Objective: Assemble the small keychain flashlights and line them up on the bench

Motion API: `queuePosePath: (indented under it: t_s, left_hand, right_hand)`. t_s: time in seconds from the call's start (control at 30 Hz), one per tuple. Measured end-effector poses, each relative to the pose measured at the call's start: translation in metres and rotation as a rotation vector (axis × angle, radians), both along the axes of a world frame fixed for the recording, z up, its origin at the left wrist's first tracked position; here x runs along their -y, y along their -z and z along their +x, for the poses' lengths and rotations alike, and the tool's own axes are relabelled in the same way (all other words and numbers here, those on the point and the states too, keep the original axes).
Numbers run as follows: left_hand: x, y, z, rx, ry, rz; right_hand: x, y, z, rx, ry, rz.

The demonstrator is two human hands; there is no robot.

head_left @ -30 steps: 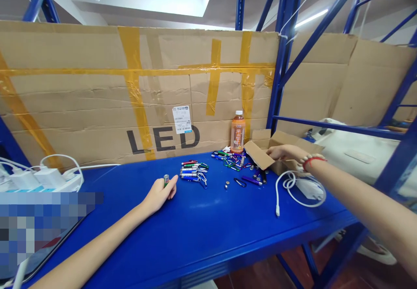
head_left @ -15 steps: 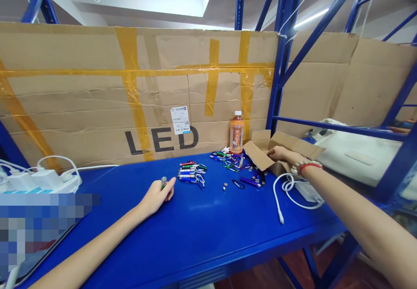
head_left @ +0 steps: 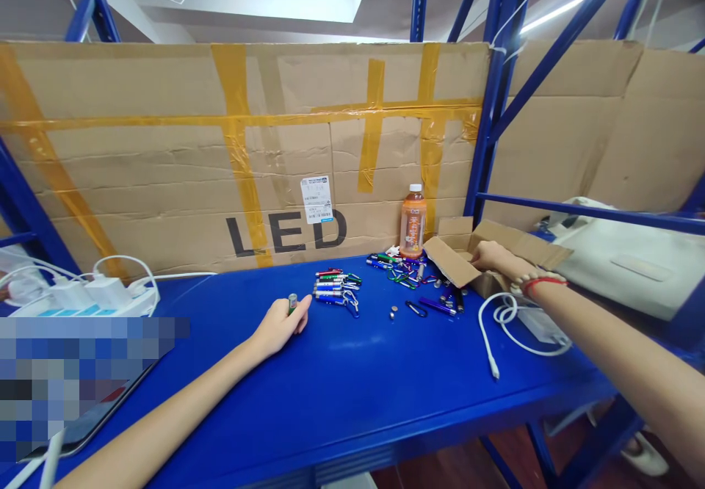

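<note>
My left hand (head_left: 282, 323) is closed around a small green flashlight (head_left: 292, 302); only its silver-rimmed end rises above the fist. To the right of that hand lies a row of mini flashlights (head_left: 330, 289) in red, green, silver and blue, with carabiner clips at their right ends. My right hand (head_left: 492, 255) reaches into an open cardboard box (head_left: 452, 261), its fingertips hidden inside. In front of the box are scattered loose flashlight parts and carabiners (head_left: 405, 277), a purple tube (head_left: 438, 305), a black carabiner (head_left: 417, 309) and tiny metal pieces (head_left: 393, 313).
A bottle of orange drink (head_left: 413, 221) stands behind the loose parts. A white cable (head_left: 487, 342) with an adapter lies by my right forearm. At left are a power strip (head_left: 129, 302) with chargers and a blurred-out device (head_left: 82, 386). Tall cardboard (head_left: 165, 180) backs the blue table (head_left: 330, 401).
The whole view has shifted, so things appear farther right. My left hand keeps its hold on the green flashlight, and my right hand stays in the box.
</note>
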State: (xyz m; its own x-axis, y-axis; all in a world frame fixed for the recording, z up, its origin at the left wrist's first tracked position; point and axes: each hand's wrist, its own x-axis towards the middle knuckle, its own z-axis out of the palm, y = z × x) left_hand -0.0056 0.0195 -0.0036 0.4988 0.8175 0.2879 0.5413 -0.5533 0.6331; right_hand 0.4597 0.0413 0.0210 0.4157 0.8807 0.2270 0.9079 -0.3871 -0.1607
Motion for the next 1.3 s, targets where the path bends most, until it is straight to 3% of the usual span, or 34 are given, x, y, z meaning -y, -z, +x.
queuePosePath:
  t_s: [0.1, 0.2, 0.27, 0.3, 0.33, 0.4, 0.47, 0.6, 0.7, 0.8, 0.93, 1.03, 1.17, 1.23, 1.3]
  left_hand:
    - [-0.001, 0.0, 0.0, 0.0, 0.0, 0.004]
    - [-0.001, 0.0, -0.001, -0.001, -0.003, 0.006]
    - [-0.001, 0.0, -0.001, -0.01, -0.001, 0.005]
    - [0.0, 0.0, -0.002, -0.017, 0.001, 0.006]
    - [0.0, -0.001, -0.002, -0.026, 0.003, 0.007]
    - [0.0, 0.0, -0.002, -0.045, 0.004, 0.013]
    - [0.001, 0.0, -0.002, -0.067, 0.005, 0.024]
    - [0.004, -0.001, -0.002, -0.138, 0.029, 0.063]
    - [0.007, -0.002, -0.001, -0.191, 0.039, 0.087]
    - [0.009, -0.004, -0.001, -0.203, 0.039, 0.092]
    - [0.009, -0.005, 0.0, -0.219, 0.036, 0.087]
    - [0.009, -0.005, 0.0, -0.233, 0.036, 0.09]
    - [0.01, -0.005, 0.0, -0.258, 0.033, 0.104]
    - [0.011, -0.005, 0.001, -0.268, 0.023, 0.117]
    - [0.011, -0.005, 0.001, -0.271, 0.021, 0.131]
  right_hand:
    - [0.005, -0.005, -0.005, -0.014, 0.058, -0.08]
    - [0.013, -0.017, -0.016, -0.002, 0.07, 0.008]
    - [0.02, -0.026, -0.03, -0.019, 0.054, 0.191]
    - [0.023, -0.029, -0.04, -0.073, 0.017, 0.379]
    - [0.026, -0.032, -0.053, -0.162, -0.034, 0.567]
    - [0.033, -0.032, -0.081, -0.314, -0.189, 0.754]
    - [0.041, -0.024, -0.11, -0.369, -0.484, 0.662]
    - [0.054, 0.004, -0.152, -0.326, -0.945, 0.257]
    - [0.061, 0.018, -0.165, -0.219, -1.108, 0.174]
    - [0.067, 0.021, -0.169, -0.074, -1.149, 0.165]
    - [0.073, 0.011, -0.166, -0.03, -1.155, 0.141]
    - [0.071, -0.003, -0.149, -0.062, -1.042, 0.256]
    - [0.059, -0.027, -0.099, -0.014, -0.557, 0.383]
    - [0.056, -0.036, -0.074, 0.034, -0.317, 0.344]
    - [0.06, -0.04, -0.061, 0.0, -0.22, 0.313]
